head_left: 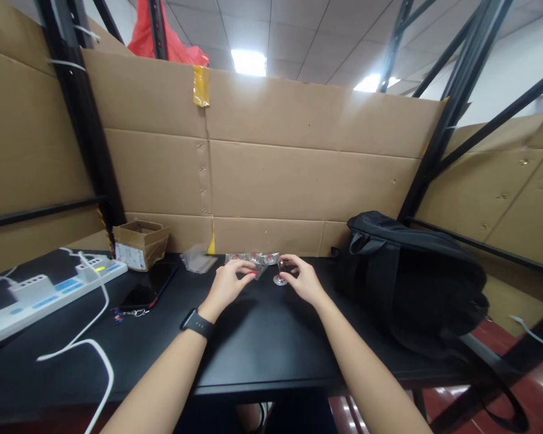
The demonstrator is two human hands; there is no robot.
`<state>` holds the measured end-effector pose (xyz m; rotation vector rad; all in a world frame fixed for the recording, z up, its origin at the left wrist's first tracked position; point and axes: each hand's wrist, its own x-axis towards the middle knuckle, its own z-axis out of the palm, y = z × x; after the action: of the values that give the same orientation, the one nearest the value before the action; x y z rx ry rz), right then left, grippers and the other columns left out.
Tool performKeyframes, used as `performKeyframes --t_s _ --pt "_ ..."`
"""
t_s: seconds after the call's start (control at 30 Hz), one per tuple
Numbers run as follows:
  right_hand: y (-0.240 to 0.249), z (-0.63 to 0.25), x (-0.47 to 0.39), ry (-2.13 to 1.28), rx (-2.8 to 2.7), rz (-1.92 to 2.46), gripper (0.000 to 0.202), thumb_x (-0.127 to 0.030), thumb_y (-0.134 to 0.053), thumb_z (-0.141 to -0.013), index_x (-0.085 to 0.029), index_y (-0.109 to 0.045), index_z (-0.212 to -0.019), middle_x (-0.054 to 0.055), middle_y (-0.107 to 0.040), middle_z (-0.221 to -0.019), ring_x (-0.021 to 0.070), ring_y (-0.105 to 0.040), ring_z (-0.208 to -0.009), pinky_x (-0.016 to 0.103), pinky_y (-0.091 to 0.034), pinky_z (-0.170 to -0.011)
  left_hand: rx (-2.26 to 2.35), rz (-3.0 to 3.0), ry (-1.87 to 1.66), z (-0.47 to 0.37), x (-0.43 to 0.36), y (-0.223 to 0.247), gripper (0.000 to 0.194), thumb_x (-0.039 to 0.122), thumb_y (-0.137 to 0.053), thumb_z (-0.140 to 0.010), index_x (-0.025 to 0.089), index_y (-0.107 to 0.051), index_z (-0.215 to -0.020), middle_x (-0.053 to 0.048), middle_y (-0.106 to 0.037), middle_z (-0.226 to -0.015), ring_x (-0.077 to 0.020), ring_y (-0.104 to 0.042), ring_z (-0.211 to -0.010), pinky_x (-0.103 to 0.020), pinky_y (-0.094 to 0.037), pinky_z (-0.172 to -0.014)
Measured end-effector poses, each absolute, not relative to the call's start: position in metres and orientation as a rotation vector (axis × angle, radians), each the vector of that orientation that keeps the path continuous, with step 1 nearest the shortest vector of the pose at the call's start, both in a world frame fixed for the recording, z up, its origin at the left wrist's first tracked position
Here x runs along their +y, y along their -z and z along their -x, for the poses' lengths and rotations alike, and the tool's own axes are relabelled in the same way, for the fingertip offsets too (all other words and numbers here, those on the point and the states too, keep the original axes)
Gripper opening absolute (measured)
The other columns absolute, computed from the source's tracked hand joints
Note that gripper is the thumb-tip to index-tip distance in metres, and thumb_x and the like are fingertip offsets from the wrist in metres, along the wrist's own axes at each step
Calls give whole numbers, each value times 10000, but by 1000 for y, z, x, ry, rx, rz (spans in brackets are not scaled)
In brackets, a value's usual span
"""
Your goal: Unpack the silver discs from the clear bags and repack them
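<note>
My right hand point(301, 278) is closed round a small clear stemmed piece point(279, 280), like a tiny goblet, whose round foot is near the black tabletop. Whether the foot touches it, I cannot tell. To its left, my left hand point(230, 283) has thumb and fingers curved together beside a clear plastic packet point(261, 269). A red spot shows at its thumb tip; what lies between these fingers is too small to make out. Just behind the hands, several clear packets point(271, 258) with red bits lie in a row. A dark watch point(198, 323) is on my left wrist.
Left on the black table point(271, 349) are a white power strip point(54, 295) with a white cable point(104, 361), a phone point(149, 286) and an opened cardboard box point(142, 244). A clear bag point(198, 260) lies behind. On the right stands a black backpack point(411, 283). Cardboard point(271, 181) walls the back.
</note>
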<state>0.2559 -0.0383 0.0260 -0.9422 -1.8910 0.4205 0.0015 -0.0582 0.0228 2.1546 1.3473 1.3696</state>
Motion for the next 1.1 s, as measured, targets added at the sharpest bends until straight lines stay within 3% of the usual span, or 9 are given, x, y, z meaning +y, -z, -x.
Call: performKeyframes --t_s 0.17,0.37,0.57,0.83,1.1 --pt "-30 -225 -59 -607 -1908 744 446 -235 -667 -840 -283 -569 -1272 72 -634 -1296 214 -642 -1131 326 -536 -845 1478 -2202 -1332 -11 -64 -26 145 355 -680 -848 295 -789 -922 -40 -737 -1105 -248 -631 -1129 -403 -456 -1025" --pt "-26 -218 -65 -665 -1916 688 468 -234 -696 -828 -292 -571 -1275 64 -642 -1272 217 -636 -1140 344 -533 -884 1346 -2206 -1307 -16 -62 -20 177 362 -606 -906 259 -748 -923 -28 -748 -1025 -212 -666 -1001 -341 -482 -941" --pt "-24 -216 -65 -634 -1922 685 487 -229 -711 -815 -280 -570 -1278 68 -664 -1235 224 -644 -1129 350 -541 -866 1301 -2230 -1347 -23 -64 -17 182 346 -555 -940 236 -699 -950 -36 -718 -1066 -219 -630 -1074 -345 -459 -943" --pt "-16 -220 -57 -664 -1915 678 485 -235 -729 -806 -283 -583 -1265 57 -685 -1204 224 -665 -1096 354 -548 -859 1294 -2230 -1400 -24 -63 -15 119 319 -636 -882 245 -728 -894 -30 -733 -1020 -224 -642 -1047 -369 -456 -960" --pt "-15 -220 -57 -679 -1886 669 471 -235 -734 -798 -271 -593 -1247 67 -676 -1226 228 -663 -1106 344 -554 -845 1080 -1905 -1364 -26 -57 -10 187 333 -699 -811 186 -768 -902 -61 -777 -931 -226 -716 -870 -339 -551 -851"
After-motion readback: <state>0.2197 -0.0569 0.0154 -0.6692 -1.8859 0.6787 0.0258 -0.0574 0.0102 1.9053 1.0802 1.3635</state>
